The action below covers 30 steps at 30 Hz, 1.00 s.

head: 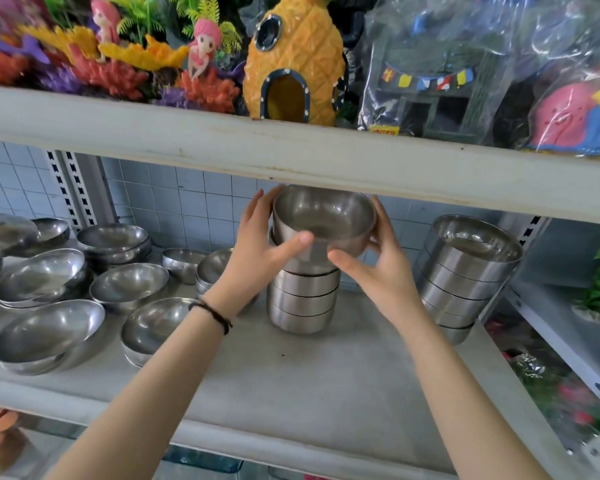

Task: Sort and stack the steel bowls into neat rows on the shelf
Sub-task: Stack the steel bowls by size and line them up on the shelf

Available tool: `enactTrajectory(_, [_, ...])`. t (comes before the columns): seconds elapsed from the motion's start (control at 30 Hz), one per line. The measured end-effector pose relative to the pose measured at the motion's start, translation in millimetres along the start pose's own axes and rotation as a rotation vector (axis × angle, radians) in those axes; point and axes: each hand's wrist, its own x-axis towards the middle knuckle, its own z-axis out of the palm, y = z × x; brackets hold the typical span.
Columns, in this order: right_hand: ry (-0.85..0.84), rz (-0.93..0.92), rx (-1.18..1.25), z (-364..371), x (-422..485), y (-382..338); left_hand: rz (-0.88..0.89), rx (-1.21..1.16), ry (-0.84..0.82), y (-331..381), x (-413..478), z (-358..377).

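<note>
A straight-sided steel bowl sits tilted at the top of a stack of like bowls in the middle of the grey shelf. My left hand grips its left side, thumb across the front wall. My right hand grips its right side, thumb under the front. A second, taller stack of the same bowls leans at the right. Rounded steel bowls lie loose and in low piles over the shelf's left half.
The upper shelf's front edge hangs just above the held bowl's rim. On it stand aquarium ornaments, among them a pineapple house and bagged pieces. A tiled wall closes the back. Another rack stands at the right.
</note>
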Motion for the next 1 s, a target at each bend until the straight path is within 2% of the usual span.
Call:
enactTrajectory(0.17, [-0.044, 0.018, 0.004, 13.9, 32.6, 18.8, -0.090, -0.018, 0.048, -21.0, 24.1, 6.3])
enactTrajectory(0.67, [-0.147, 0.181, 0.075, 25.9, 32.6, 61.5, -0.179, -0.179, -0.023, -55.0, 16.0, 27.7])
enactTrajectory(0.83, [-0.167, 0.208, 0.071, 24.0, 28.2, 59.7, -0.125, -0.107, -0.052, -47.1, 12.4, 23.9])
enactTrajectory(0.9, [-0.151, 0.203, 0.024, 21.1, 24.2, 53.3, -0.160, -0.048, -0.087, -48.9, 9.1, 16.3])
enactTrajectory(1.0, [-0.100, 0.178, -0.197, 14.0, 12.2, 41.9, -0.227, 0.236, -0.157, -46.9, -2.3, -12.9])
